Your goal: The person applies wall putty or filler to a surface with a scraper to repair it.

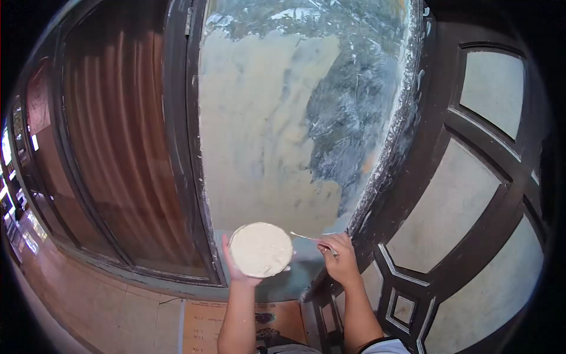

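My left hand point(240, 274) is wrapped under and around a round tub of cream-white paste point(261, 249), whose pale surface faces up at me. To the right of the tub, my right hand point(339, 253) grips a thin tool with a whitish tip point(303, 236); its exact kind is too small to make out. The tip points left, close to the tub's rim but apart from it. Behind both hands rises a wall panel point(253, 130), coated cream over its left and lower part. Grey-blue streaked surface point(348, 112) shows at its right and top.
Left of the panel stands a dark-framed window point(183, 147) with a brown curtain point(118, 141) behind it. A dark panelled door point(433, 200) with pale insets is close on the right. Printed cardboard point(203, 327) lies on the tiled floor point(127, 312) by my feet.
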`<action>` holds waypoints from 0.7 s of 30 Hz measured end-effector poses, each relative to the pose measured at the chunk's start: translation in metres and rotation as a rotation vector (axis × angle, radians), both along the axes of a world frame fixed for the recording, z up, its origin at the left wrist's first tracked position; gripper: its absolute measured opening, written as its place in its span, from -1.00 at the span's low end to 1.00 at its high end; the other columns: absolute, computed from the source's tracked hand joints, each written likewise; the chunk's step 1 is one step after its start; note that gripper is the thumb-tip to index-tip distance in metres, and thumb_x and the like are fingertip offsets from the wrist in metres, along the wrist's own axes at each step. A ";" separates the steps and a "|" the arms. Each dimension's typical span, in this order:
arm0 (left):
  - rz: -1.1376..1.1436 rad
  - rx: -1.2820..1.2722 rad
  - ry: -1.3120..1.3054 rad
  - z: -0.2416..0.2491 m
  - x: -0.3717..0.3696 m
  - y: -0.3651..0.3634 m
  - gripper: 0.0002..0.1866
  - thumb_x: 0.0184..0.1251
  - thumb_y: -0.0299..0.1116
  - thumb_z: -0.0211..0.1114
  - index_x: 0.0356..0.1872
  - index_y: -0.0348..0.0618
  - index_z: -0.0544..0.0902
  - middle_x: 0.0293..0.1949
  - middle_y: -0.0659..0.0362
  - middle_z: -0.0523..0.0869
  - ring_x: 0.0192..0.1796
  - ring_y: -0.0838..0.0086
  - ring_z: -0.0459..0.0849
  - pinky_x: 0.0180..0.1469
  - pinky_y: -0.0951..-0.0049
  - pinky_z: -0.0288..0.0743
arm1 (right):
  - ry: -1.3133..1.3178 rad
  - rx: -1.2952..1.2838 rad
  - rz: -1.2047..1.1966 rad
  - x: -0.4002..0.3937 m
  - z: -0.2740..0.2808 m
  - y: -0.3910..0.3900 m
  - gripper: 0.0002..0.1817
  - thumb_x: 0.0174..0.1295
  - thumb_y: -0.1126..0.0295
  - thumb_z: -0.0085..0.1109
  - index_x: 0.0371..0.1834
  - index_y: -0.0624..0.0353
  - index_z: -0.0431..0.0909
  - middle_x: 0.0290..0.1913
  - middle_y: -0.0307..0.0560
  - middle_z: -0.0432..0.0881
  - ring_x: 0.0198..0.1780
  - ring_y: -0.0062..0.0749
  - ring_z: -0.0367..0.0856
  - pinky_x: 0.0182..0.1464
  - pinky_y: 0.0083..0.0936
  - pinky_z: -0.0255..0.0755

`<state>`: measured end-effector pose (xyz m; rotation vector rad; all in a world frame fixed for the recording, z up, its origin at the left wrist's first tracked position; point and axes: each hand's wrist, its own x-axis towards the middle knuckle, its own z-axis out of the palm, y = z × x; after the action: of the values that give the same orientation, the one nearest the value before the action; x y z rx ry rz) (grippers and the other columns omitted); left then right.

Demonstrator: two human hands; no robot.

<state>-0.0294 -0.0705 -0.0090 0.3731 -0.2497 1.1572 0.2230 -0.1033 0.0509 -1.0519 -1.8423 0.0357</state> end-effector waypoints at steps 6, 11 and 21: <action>0.196 -0.134 -0.068 -0.051 -0.012 -0.024 0.16 0.23 0.67 -0.04 0.58 -0.13 0.28 0.51 -0.32 0.34 0.37 -0.67 0.37 0.11 -0.84 0.38 | 0.183 -0.323 0.032 0.056 -0.092 0.010 -0.74 0.29 0.67 0.18 -0.03 0.28 0.77 -0.05 0.09 0.81 0.01 -0.08 0.78 0.12 -0.30 0.60; 0.326 -0.239 -0.067 -0.049 -0.011 -0.032 0.13 0.22 0.68 -0.04 0.55 -0.08 0.32 0.44 -0.38 0.40 0.22 -0.77 0.45 -0.12 -0.78 0.54 | 0.130 -0.418 -0.002 0.101 -0.170 0.017 -0.79 0.39 0.62 0.21 0.00 0.29 0.77 -0.08 0.10 0.82 0.00 -0.21 0.81 0.10 -0.42 0.60; 0.417 -0.319 -0.160 -0.068 0.057 -0.051 0.05 0.24 0.67 -0.05 0.54 0.06 0.38 0.44 -0.28 0.42 0.23 -0.72 0.47 -0.06 -0.80 0.52 | -0.216 -0.268 -0.249 0.149 -0.158 0.119 -0.78 0.31 0.50 0.22 -0.04 0.16 0.78 -0.09 0.18 0.77 0.00 0.13 0.74 0.07 -0.09 0.60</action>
<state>0.0278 -0.1212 -0.0768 0.0479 -0.1249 1.6136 0.3722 0.0160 -0.1069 -1.5171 -1.9199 0.0222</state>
